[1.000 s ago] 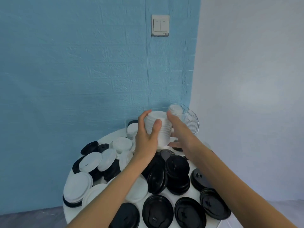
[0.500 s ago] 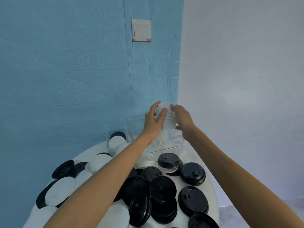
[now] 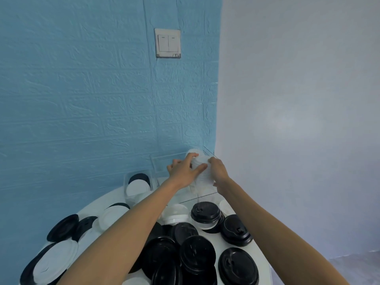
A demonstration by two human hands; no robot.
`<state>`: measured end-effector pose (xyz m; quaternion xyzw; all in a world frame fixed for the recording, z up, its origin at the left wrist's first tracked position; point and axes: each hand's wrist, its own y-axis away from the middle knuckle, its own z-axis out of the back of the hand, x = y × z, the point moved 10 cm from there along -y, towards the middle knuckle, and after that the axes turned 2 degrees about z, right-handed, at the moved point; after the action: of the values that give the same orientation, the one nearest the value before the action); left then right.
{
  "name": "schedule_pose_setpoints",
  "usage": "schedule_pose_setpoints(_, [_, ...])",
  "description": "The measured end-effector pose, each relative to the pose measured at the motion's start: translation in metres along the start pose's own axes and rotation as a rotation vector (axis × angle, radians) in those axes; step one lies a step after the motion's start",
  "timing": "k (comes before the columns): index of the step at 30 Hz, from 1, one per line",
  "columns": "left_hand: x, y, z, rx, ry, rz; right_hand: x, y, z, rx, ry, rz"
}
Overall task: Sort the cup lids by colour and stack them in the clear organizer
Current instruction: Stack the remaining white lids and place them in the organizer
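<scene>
The round white bench (image 3: pixel 259 262) carries loose black lids (image 3: pixel 197 256) in the near middle and right, with white lids (image 3: pixel 55 260) mostly to the left. At its far edge, against the blue wall, stands the clear organizer (image 3: pixel 164 161); a smaller clear bin (image 3: pixel 125 182) to its left holds a white lid and a black one on edge.

The white stack (image 3: pixel 202 171) is held over the organizer's right end, tilted, its top leaning toward the wall. The left hand (image 3: pixel 182 171) wraps its near side, fingers curled over the ribs; the right hand (image 3: pixel 219 171) grips the other side. Both hands are clamped on it.

The step looks like lowering this stack into the organizer. To do it well, keep both hands squeezing evenly so the nested lids do not splay, straighten the stack so it lines up with the compartment, and set it down against the end wall before letting go. Clear walls are hard to see, so go slowly at the rim.

No brand or writing can be read; the wall switch (image 3: pixel 168 43) shows only small marks too fine to tell.
</scene>
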<state>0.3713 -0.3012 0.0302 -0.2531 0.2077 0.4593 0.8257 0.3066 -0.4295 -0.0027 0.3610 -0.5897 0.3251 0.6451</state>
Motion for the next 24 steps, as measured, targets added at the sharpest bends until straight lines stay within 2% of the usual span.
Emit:
schedule_pose_setpoints(7, [0.004,-0.006,-0.011,0.070,-0.135,-0.038,-0.014,-0.005,-0.006,0.043,0.102,-0.062])
schedule_pose_setpoints(13, [-0.004,0.004,-0.011,0.062,-0.298,-0.089,-0.021,-0.012,-0.010,0.094,0.192,-0.091])
schedule_pose_setpoints(24, [-0.006,0.004,-0.017,0.049,-0.390,-0.073,-0.025,-0.017,-0.014,0.229,0.389,-0.183])
